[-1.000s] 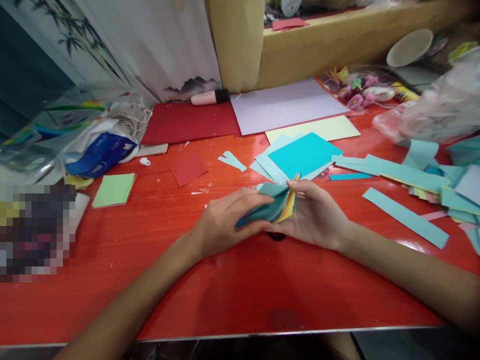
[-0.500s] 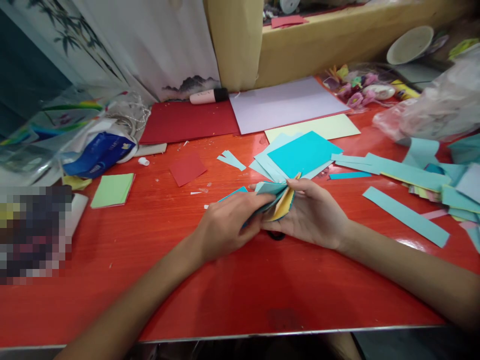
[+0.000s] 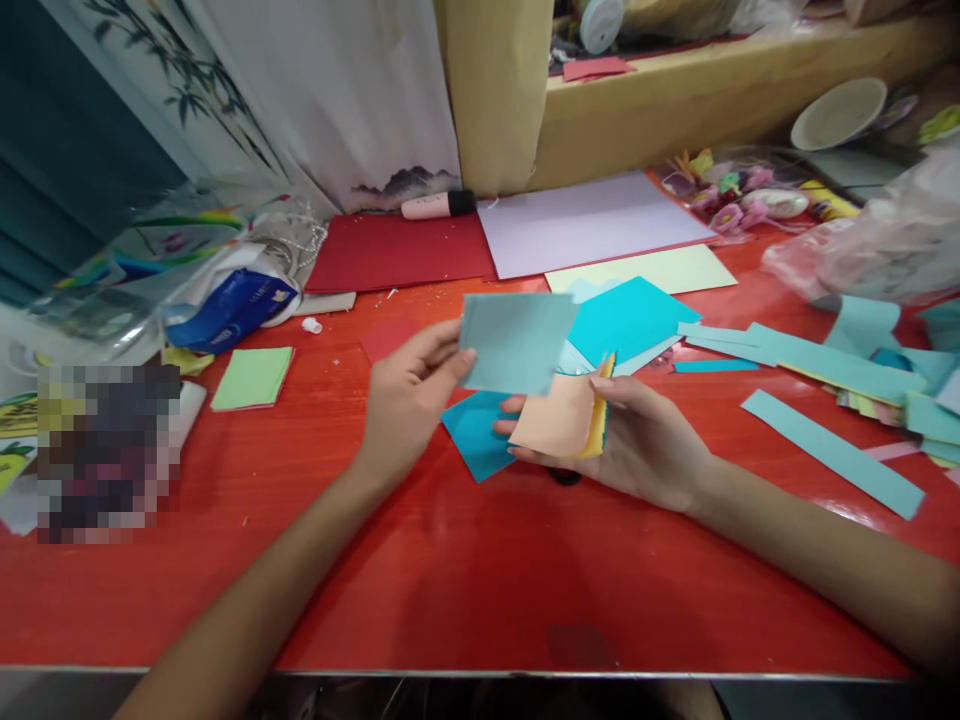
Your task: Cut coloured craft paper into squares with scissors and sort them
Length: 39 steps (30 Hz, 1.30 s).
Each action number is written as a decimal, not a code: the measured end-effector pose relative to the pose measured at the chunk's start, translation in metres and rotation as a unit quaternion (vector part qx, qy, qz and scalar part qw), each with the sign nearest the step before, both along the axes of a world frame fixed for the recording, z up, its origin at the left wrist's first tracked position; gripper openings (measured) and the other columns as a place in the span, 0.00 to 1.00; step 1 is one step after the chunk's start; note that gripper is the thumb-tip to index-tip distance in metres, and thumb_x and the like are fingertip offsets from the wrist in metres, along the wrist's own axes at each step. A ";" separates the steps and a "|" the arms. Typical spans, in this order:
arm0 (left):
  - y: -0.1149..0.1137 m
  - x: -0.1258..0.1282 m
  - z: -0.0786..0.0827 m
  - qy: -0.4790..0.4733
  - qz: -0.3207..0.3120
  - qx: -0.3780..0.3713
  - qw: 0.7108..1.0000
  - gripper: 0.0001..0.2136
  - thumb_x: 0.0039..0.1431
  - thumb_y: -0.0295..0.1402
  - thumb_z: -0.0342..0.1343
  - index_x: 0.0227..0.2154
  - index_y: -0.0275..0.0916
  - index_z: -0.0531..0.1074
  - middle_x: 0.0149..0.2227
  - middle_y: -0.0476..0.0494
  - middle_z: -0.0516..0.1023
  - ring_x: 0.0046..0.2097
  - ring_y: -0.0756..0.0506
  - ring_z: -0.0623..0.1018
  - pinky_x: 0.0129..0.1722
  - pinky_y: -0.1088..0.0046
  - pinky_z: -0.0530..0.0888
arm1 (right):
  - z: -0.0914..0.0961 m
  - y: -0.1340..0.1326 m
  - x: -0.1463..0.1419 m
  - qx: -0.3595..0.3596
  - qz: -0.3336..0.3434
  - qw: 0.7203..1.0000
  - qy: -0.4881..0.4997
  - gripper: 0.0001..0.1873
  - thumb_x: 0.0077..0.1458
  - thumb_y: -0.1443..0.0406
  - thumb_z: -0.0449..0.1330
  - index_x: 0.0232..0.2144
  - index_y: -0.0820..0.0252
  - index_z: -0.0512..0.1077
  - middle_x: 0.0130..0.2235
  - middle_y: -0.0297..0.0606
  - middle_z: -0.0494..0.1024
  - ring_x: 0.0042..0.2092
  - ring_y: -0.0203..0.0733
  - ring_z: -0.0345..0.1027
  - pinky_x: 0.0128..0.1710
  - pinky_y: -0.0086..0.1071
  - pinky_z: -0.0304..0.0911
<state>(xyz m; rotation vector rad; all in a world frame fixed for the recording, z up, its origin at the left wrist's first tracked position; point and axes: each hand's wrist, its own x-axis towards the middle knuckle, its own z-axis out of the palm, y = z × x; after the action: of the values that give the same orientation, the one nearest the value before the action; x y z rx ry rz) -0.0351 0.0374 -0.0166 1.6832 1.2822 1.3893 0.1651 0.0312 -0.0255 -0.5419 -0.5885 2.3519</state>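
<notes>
Between thumb and fingers, my left hand (image 3: 412,400) pinches a pale teal paper square (image 3: 517,343) by its left edge, raised above the table. To its right, my right hand (image 3: 645,435) grips a small stack of paper squares (image 3: 559,415), peach on top with yellow behind, the thumb pressing on its upper right. A darker blue paper square (image 3: 478,437) lies on the table below the two hands. Part of a black ring-like thing (image 3: 564,477) shows under my right hand; the rest of it is hidden.
Behind are bright blue sheets (image 3: 634,320), a lilac sheet (image 3: 592,222) and a dark red sheet (image 3: 397,250). Teal strips (image 3: 832,455) lie at the right. A green paper stack (image 3: 252,378) and a blue packet (image 3: 232,308) sit at the left on the red table (image 3: 360,590).
My left hand has drawn a teal square away from the stack, up and to the left. The peach sheet and the blue square on the table now show. The view has shifted slightly.
</notes>
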 end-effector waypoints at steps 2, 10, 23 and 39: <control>0.011 -0.016 0.001 0.037 0.059 0.057 0.996 0.13 0.60 0.35 0.52 0.47 0.42 0.70 0.45 0.47 0.77 0.44 0.45 0.77 0.43 0.68 0.75 | 0.000 0.000 0.000 0.001 -0.003 1.000 -0.005 0.16 0.54 0.59 0.55 0.43 0.62 0.68 0.46 0.45 0.76 0.51 0.51 0.68 0.53 0.50 0.60; 0.056 -0.117 -0.020 0.475 0.201 0.126 0.847 0.19 0.64 0.27 0.38 0.56 0.38 0.63 0.56 0.42 0.69 0.56 0.42 0.69 0.54 0.60 0.66 | 0.000 -0.001 0.001 0.010 0.003 1.000 -0.014 0.19 0.56 0.59 0.52 0.47 0.64 0.65 0.47 0.47 0.74 0.51 0.50 0.68 0.53 0.48 0.61; 0.074 -0.140 -0.036 0.529 0.139 0.006 0.837 0.23 0.56 0.20 0.38 0.52 0.35 0.68 0.54 0.41 0.71 0.55 0.44 0.70 0.55 0.65 0.65 | -0.003 0.000 0.001 0.041 0.011 0.999 -0.032 0.22 0.57 0.56 0.51 0.49 0.63 0.62 0.51 0.48 0.72 0.55 0.52 0.64 0.57 0.50 0.56; 0.070 -0.149 -0.038 0.412 0.327 0.062 0.848 0.15 0.57 0.34 0.50 0.46 0.31 0.66 0.47 0.29 0.68 0.52 0.33 0.64 0.53 0.50 0.60 | 0.001 -0.001 0.002 0.020 0.008 0.999 -0.023 0.22 0.56 0.57 0.52 0.50 0.61 0.61 0.49 0.48 0.73 0.51 0.52 0.68 0.52 0.52 0.60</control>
<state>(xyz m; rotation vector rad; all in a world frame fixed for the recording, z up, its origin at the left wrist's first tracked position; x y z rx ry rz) -0.1841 0.1078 -0.0542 2.1477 2.4759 1.0865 0.1672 0.0300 -0.0244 -0.5762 -0.6629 2.3434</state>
